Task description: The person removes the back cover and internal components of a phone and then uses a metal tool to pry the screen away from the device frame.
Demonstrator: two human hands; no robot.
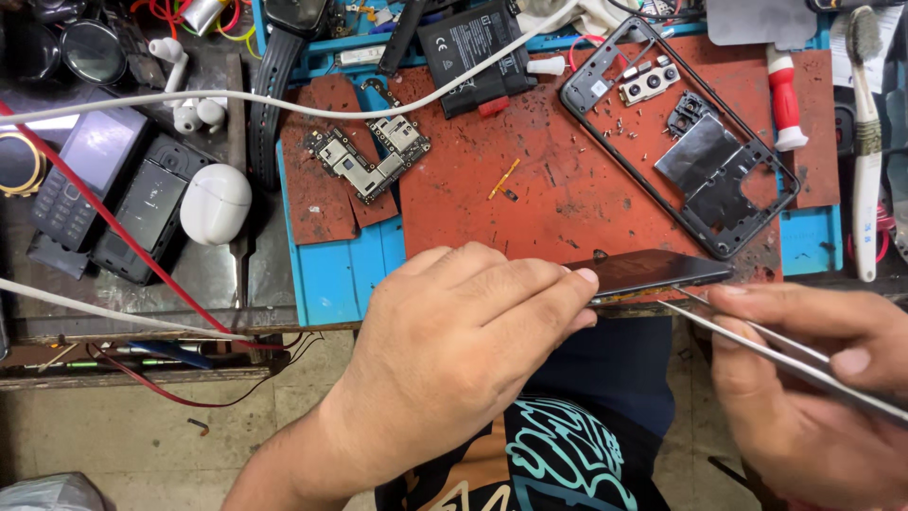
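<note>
My left hand (454, 350) grips a thin dark phone body (653, 270), held on edge at the front rim of the rust-red work mat (567, 189). My right hand (804, 388) holds metal tweezers (747, 331), whose tips touch the lower edge of the phone near its right end. On the mat lie a green-and-silver circuit board (369, 156), a black phone frame (681, 132) with a silver shield plate, a small camera module (648, 83) and a black battery (473, 52).
A blue mat (340, 274) lies under the red one. Two old dark phones (113, 199), a white earbud case (216, 202) and loose earbuds sit left. White and red cables cross the bench. A red-handled screwdriver (783, 95) and a brush (865, 142) lie right.
</note>
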